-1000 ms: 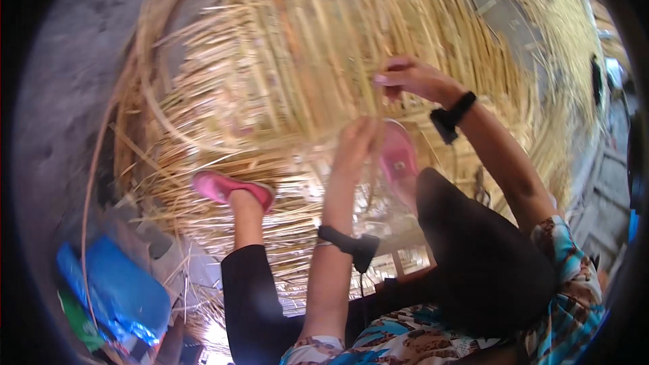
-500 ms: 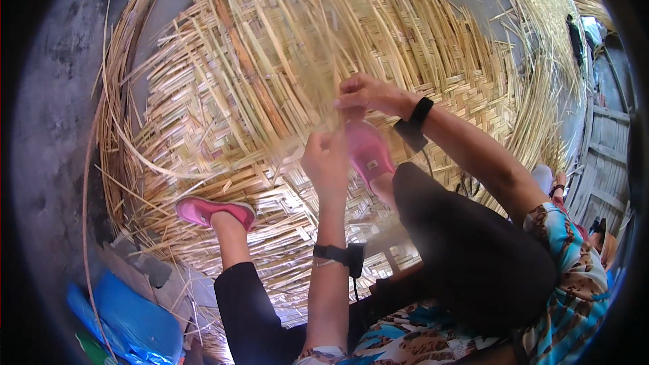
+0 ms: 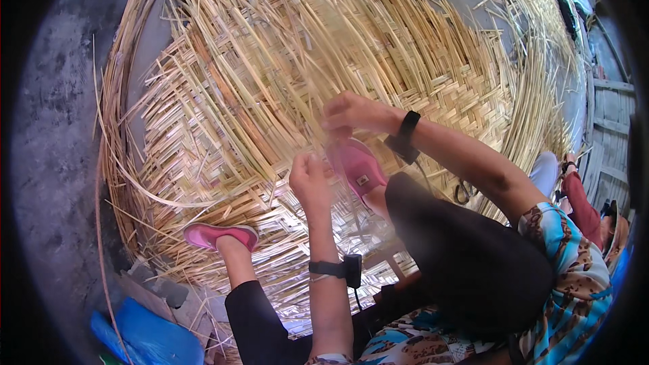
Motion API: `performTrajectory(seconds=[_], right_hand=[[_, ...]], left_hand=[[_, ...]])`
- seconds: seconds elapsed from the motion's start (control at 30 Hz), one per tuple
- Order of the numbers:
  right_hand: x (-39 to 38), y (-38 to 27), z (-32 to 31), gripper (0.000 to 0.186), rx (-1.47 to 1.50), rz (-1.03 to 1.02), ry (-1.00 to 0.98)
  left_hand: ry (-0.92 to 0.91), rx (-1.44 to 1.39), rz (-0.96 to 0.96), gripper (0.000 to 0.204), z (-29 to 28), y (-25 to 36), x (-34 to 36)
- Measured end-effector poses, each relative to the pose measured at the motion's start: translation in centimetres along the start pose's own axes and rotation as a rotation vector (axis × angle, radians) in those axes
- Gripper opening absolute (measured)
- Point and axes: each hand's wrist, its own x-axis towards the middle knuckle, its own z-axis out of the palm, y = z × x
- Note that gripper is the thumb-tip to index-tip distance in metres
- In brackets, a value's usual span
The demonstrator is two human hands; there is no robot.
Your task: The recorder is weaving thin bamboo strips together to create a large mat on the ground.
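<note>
Under both hands, across the floor: pale woven-strip mat (image 3: 270, 125), long ends fanning toward the top. Left hand (image 3: 309, 179) has fingers curled, right hand (image 3: 358, 113) fingers bent and blurred; cannot tell if either grips a strip. Both sit lower, farther left in view than half a second ago. Pink shoe (image 3: 359, 167) just below right hand. Co-worker's red garment (image 3: 583, 208), right edge, shows more now.
</note>
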Motion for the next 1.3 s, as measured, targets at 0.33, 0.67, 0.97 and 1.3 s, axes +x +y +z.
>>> performTrajectory(seconds=[0.33, 0.67, 0.97, 1.3], right_hand=[[-0.3, 0.4, 0.4, 0.02, 0.041, 0.051, 0.025], [0.1, 0.2, 1.5, 0.021, -0.101, -0.012, 0.094], [0.1, -0.7, 3.1, 0.022, -0.066, 0.058, 0.223], [0.7, -0.1, 3.2, 0.019, -0.09, -0.03, 0.196]], left_hand=[[0.032, 0.553, 0.278, 0.018, 0.4, 1.0, -0.8], [0.121, 0.897, 0.388, 0.016, 0.6, 1.3, -1.0], [0.085, 1.043, 0.285, 0.018, 0.2, 2.1, -1.1], [0.04, 0.94, 0.257, 0.011, -0.3, 0.8, -1.0]])
